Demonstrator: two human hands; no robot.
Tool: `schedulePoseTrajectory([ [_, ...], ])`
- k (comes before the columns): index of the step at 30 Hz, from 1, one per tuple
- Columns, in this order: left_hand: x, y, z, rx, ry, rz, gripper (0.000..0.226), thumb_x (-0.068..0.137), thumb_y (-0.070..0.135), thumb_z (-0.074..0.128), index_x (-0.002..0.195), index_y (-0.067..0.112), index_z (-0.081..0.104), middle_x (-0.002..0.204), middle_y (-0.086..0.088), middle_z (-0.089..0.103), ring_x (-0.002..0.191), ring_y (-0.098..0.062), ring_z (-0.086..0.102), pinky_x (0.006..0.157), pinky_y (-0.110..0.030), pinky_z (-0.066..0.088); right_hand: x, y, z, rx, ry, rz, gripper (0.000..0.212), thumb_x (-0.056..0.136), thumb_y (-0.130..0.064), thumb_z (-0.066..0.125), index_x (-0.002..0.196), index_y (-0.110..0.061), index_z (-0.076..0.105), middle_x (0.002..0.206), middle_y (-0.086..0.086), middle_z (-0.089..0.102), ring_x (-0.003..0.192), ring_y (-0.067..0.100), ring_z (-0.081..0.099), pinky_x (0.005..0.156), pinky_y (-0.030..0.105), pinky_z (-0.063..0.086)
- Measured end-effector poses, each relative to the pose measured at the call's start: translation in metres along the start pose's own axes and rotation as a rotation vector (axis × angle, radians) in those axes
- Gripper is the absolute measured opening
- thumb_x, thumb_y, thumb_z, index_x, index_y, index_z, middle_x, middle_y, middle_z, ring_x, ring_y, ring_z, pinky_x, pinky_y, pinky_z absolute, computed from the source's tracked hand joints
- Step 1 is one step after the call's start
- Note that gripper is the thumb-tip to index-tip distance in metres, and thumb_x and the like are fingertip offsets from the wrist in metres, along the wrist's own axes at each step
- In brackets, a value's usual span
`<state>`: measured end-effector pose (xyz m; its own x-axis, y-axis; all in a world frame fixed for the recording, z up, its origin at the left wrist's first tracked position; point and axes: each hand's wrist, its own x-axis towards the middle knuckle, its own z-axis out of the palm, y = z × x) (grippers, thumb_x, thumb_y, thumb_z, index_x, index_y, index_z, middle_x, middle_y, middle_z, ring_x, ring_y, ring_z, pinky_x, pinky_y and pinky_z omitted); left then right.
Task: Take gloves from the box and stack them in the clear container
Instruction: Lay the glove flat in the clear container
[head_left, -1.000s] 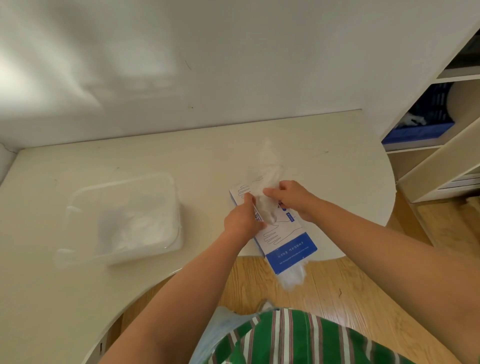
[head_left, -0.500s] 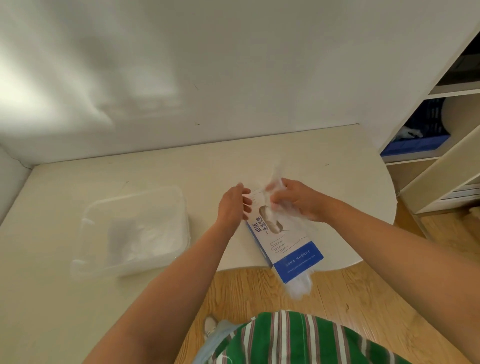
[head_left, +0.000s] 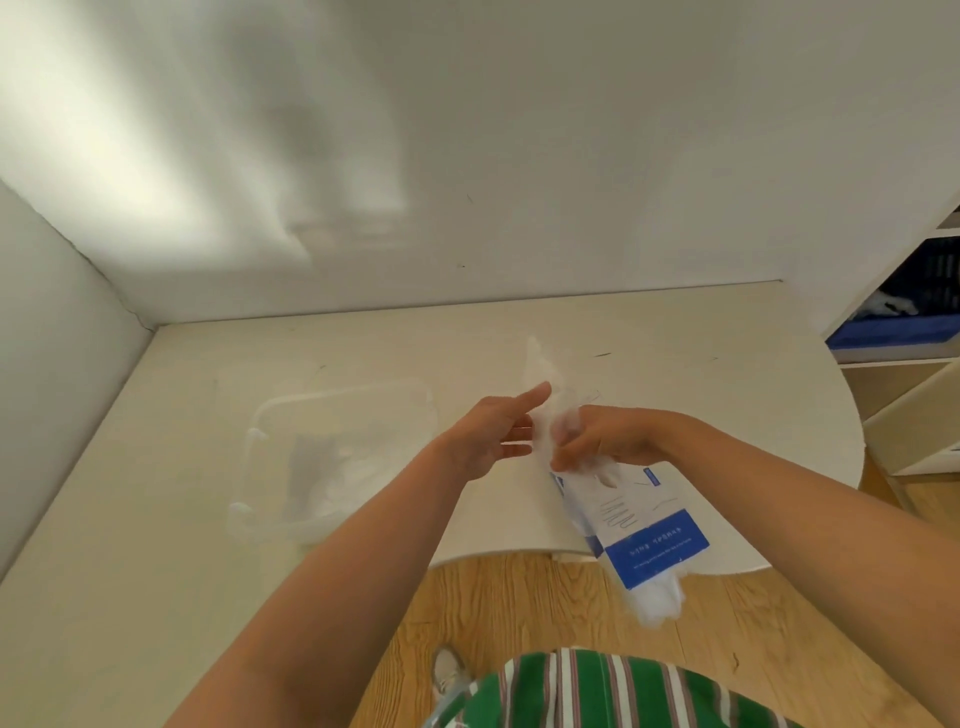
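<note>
The white and blue glove box (head_left: 641, 525) lies at the table's front edge, with loose clear plastic hanging from its near end. My right hand (head_left: 605, 439) pinches a thin clear glove (head_left: 540, 374) that stands up out of the box's top. My left hand (head_left: 491, 434) is just left of the glove, fingers spread and touching it, off the box. The clear container (head_left: 337, 452) sits on the table to the left, holding a small heap of clear gloves.
The cream table (head_left: 156, 545) runs into a corner between a rear wall and a left wall. A white shelf unit (head_left: 914, 332) with blue items stands at the right. Wooden floor lies below the table's curved front edge.
My left hand has let go of the box and opened beside the glove. My right hand has drawn the glove up out of the box. The view has tilted upward.
</note>
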<state>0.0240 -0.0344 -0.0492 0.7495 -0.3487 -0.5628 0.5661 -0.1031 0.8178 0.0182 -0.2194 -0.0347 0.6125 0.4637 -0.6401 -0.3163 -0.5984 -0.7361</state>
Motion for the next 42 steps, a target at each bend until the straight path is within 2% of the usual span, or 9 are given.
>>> schedulePoseTrajectory([
  [5, -0.006, 0.003, -0.010, -0.042, 0.140, 0.119, 0.012, 0.089, 0.012, 0.068, 0.101, 0.008, 0.067, 0.089, -0.009, 0.063, 0.079, -0.019, 0.060, 0.081, -0.031, 0.052, -0.004, -0.016, 0.016, 0.168, -0.027, -0.078, 0.025, 0.088, -0.034, 0.067, 0.105, -0.017, 0.059, 0.090, 0.004, 0.062, 0.075, 0.012, 0.060, 0.071, 0.025, 0.052],
  [10, -0.021, 0.004, -0.031, -0.081, 0.045, 0.152, 0.021, 0.091, 0.003, 0.061, 0.110, 0.008, 0.066, 0.070, -0.005, 0.059, 0.064, -0.015, 0.058, 0.073, -0.028, 0.053, 0.010, -0.020, 0.015, 0.560, 0.142, -0.223, 0.077, 0.093, -0.062, 0.044, 0.129, 0.005, 0.053, 0.096, 0.022, 0.058, 0.097, 0.023, 0.061, 0.099, 0.039, 0.047],
  [14, -0.032, 0.006, -0.052, -0.180, 0.041, 0.167, 0.009, 0.089, 0.005, 0.065, 0.097, 0.007, 0.068, 0.064, -0.002, 0.052, 0.055, -0.011, 0.052, 0.062, -0.026, 0.055, 0.021, -0.033, 0.019, 0.649, 0.421, -0.259, 0.025, 0.097, -0.027, 0.056, 0.087, -0.007, 0.065, 0.075, 0.001, 0.069, 0.068, 0.014, 0.056, 0.061, 0.018, 0.051],
  [19, -0.050, 0.004, -0.081, -0.290, 0.042, 0.236, 0.011, 0.090, 0.023, 0.065, 0.087, 0.013, 0.062, 0.072, -0.002, 0.059, 0.065, -0.016, 0.057, 0.059, -0.027, 0.053, 0.034, -0.057, 0.025, 0.617, 0.577, -0.353, 0.013, 0.097, -0.022, 0.059, 0.101, -0.009, 0.058, 0.076, 0.006, 0.065, 0.041, 0.004, 0.038, 0.046, 0.017, 0.041],
  [27, -0.073, 0.007, -0.126, -0.245, 0.079, 0.264, 0.060, 0.087, 0.059, 0.057, 0.120, 0.010, 0.065, 0.117, -0.008, 0.069, 0.111, -0.025, 0.064, 0.098, -0.036, 0.047, 0.050, -0.108, 0.044, 0.214, 0.231, -0.323, 0.024, 0.096, -0.028, 0.059, 0.107, -0.009, 0.070, 0.063, 0.002, 0.060, 0.042, 0.003, 0.037, 0.045, 0.017, 0.031],
  [29, -0.081, 0.009, -0.133, -0.094, 0.045, 0.196, 0.056, 0.088, 0.050, 0.063, 0.120, 0.004, 0.065, 0.110, -0.012, 0.071, 0.101, -0.025, 0.068, 0.089, -0.034, 0.052, 0.058, -0.122, 0.051, 0.123, 0.194, -0.307, 0.027, 0.095, -0.031, 0.060, 0.106, -0.009, 0.071, 0.061, 0.001, 0.057, 0.043, 0.004, 0.037, 0.045, 0.016, 0.032],
  [33, -0.090, -0.002, -0.148, 0.016, 0.308, 0.247, 0.017, 0.092, 0.019, 0.065, 0.098, 0.003, 0.069, 0.069, -0.001, 0.070, 0.057, -0.010, 0.061, 0.061, -0.024, 0.047, 0.079, -0.140, 0.059, 0.117, 0.090, -0.173, 0.044, 0.089, -0.049, 0.060, 0.108, -0.011, 0.067, 0.074, 0.005, 0.064, 0.059, 0.013, 0.050, 0.059, 0.023, 0.045],
  [37, -0.099, -0.020, -0.179, -0.029, 0.472, 0.227, 0.020, 0.095, 0.014, 0.060, 0.106, -0.002, 0.061, 0.070, -0.005, 0.072, 0.047, -0.013, 0.059, 0.043, -0.021, 0.043, 0.097, -0.141, 0.063, 0.048, -0.043, -0.105, 0.018, 0.089, -0.025, 0.069, 0.096, -0.009, 0.065, 0.085, 0.004, 0.070, 0.076, 0.017, 0.066, 0.071, 0.027, 0.054],
  [42, -0.114, -0.027, -0.210, 0.047, 0.341, 0.021, 0.038, 0.091, 0.037, 0.064, 0.111, 0.004, 0.066, 0.086, -0.003, 0.075, 0.069, -0.015, 0.067, 0.064, -0.024, 0.049, 0.118, -0.153, 0.071, -0.030, 0.011, -0.117, 0.015, 0.089, -0.015, 0.069, 0.100, -0.007, 0.064, 0.087, 0.006, 0.061, 0.061, 0.013, 0.044, 0.051, 0.021, 0.040],
])
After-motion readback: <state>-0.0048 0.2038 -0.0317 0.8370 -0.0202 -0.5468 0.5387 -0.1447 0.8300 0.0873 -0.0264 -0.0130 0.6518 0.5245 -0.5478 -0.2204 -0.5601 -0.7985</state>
